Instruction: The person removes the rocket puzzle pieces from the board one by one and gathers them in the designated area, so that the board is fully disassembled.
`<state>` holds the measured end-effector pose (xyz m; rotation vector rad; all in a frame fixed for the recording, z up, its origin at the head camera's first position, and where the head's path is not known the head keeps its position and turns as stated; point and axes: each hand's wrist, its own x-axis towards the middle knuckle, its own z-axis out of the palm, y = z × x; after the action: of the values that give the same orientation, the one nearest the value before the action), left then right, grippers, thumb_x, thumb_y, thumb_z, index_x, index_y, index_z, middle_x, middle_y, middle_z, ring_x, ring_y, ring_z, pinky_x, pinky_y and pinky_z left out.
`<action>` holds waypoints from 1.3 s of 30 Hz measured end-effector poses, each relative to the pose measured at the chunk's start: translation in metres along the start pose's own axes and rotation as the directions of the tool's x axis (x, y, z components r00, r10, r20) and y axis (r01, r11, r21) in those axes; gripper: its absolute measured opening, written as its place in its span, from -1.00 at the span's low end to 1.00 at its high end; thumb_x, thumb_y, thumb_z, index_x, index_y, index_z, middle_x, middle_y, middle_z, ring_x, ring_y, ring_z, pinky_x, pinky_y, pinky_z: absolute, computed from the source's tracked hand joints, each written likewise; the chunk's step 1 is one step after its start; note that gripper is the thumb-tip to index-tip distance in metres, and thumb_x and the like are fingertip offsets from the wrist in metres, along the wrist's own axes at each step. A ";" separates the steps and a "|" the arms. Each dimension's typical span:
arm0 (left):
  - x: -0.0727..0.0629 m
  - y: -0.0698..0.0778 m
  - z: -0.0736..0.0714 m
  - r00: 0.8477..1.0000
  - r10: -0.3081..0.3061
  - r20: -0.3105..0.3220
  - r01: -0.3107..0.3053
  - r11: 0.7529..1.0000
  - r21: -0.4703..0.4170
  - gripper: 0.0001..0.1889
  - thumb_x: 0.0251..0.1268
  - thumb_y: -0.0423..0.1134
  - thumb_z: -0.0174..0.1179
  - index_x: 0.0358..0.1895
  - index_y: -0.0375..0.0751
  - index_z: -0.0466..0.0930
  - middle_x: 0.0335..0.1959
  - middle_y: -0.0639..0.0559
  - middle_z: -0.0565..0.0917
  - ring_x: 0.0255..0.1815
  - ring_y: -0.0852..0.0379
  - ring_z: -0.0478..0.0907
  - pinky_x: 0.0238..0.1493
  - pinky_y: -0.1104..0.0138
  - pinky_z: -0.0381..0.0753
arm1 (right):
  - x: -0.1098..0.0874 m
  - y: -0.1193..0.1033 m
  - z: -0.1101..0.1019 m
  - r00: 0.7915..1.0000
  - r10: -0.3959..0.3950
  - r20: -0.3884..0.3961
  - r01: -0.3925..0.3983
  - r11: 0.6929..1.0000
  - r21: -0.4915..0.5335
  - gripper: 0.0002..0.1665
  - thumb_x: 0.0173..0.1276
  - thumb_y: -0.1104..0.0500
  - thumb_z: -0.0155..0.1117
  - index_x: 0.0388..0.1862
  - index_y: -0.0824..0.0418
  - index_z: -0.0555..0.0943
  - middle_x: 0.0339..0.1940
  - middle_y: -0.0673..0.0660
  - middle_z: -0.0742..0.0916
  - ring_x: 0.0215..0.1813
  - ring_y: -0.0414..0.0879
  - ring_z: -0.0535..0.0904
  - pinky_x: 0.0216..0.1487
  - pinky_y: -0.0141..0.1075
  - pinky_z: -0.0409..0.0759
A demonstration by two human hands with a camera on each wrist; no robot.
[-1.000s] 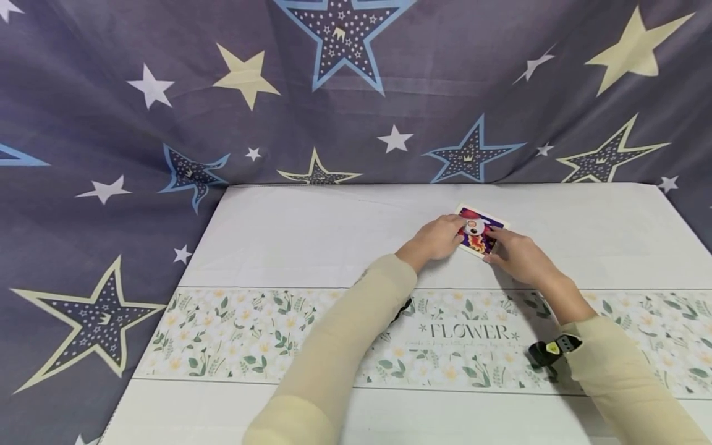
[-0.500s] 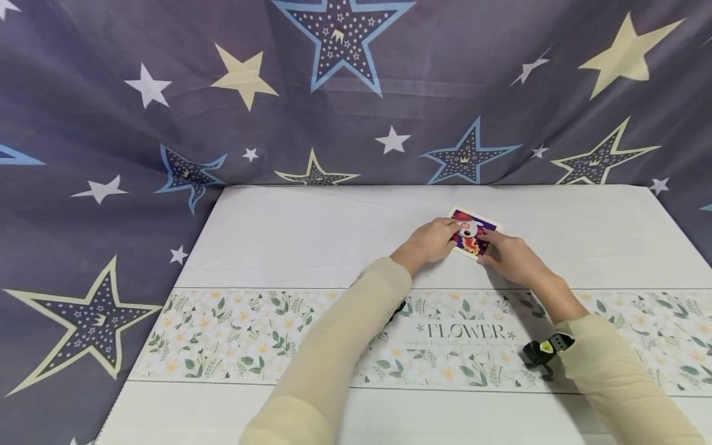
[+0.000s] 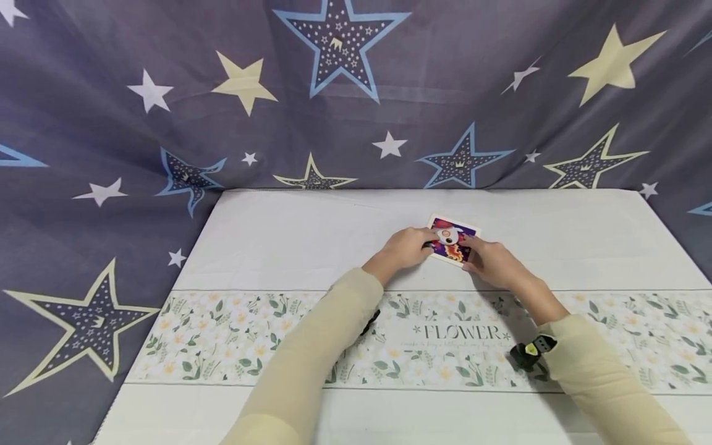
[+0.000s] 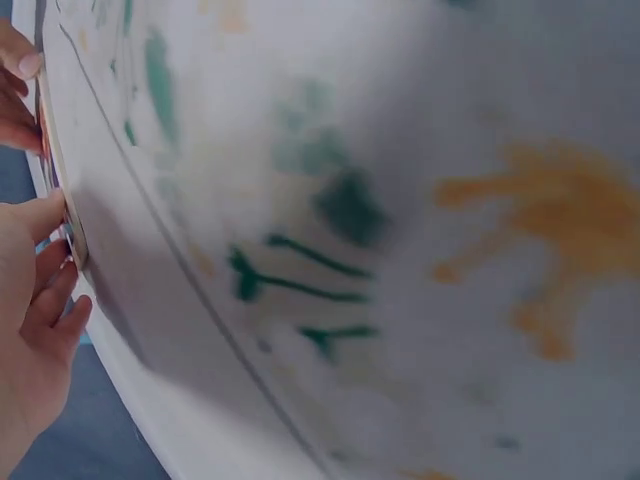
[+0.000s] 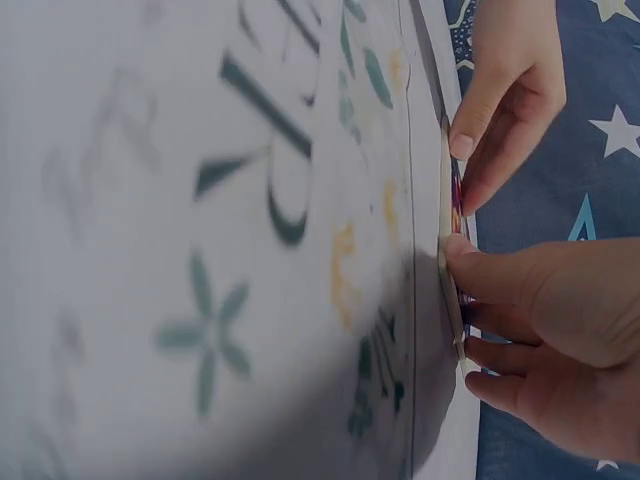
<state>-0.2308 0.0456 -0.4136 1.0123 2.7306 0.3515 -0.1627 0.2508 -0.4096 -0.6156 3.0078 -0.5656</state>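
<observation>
- The card (image 3: pixel 452 252) was held between the two hands, its picture facing up and a strip of its pale border left uncovered beyond the fingertips.
- Its left side was pinched by the left hand (image 3: pixel 408 246), with fingers laid over the picture's edge and the thumb set on the side nearer the person.
- Its right side was pinched by the right hand (image 3: pixel 495 262) in much the same way — thumb at the near edge, a finger resting on the face.
- Whether the card was touching the cloth (image 3: pixel 278 241) under the hands, or was raised just above it, could not be told.
- A flowered band (image 3: pixel 211 346) was spread on the near side of both hands, crossed by the sleeves; a starry curtain (image 3: pixel 389 93) was hung well beyond them.
- The step in hand was judged to be a two-handed steadying or adjusting of the card; whether anything on its face was being pressed could not be made out, as parts were covered by fingers.
- For the next move, an even hold from both hands seemed to be called for — if one were lifted away, the opposite side would first need to be held firm, lest the card be tilted or twisted.
</observation>
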 end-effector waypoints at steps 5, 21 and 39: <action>-0.013 -0.008 0.003 0.999 -0.016 -0.031 0.015 1.000 -0.026 -0.57 0.44 -0.13 0.04 0.33 -0.02 0.42 0.39 0.06 0.44 0.45 0.08 0.32 0.46 0.26 0.26 | 0.004 -0.006 0.006 1.000 -0.015 0.006 0.015 1.000 0.008 -0.43 0.27 0.23 0.33 0.21 0.45 0.45 -0.47 0.17 0.67 -0.51 -0.16 0.49 -0.31 -0.16 0.52; -0.048 -0.031 -0.006 1.000 -0.017 -0.017 0.017 1.000 0.024 -0.57 0.40 -0.07 0.10 0.31 0.09 0.44 0.35 0.03 0.45 0.36 0.00 0.44 0.37 0.17 0.40 | 0.015 -0.029 0.015 0.998 -0.062 0.028 0.061 0.997 0.038 -0.41 0.25 0.22 0.35 0.23 0.39 0.45 -0.44 0.15 0.66 -0.49 -0.18 0.46 -0.28 -0.21 0.53; -0.085 -0.043 -0.011 0.999 0.041 0.020 -0.041 0.999 0.022 -0.53 0.37 -0.05 0.14 0.32 0.02 0.42 0.37 0.04 0.42 -0.11 -0.04 0.68 0.13 0.17 0.58 | 0.015 -0.052 0.021 0.991 -0.095 0.095 0.090 0.994 0.056 -0.36 0.25 0.19 0.35 0.30 0.31 0.43 -0.26 0.25 0.69 -0.62 -0.27 0.32 -0.19 -0.21 0.52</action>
<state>-0.1971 -0.0441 -0.4066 1.0732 2.7057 0.3163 -0.1555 0.1933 -0.4097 -0.7593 2.8768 -0.5972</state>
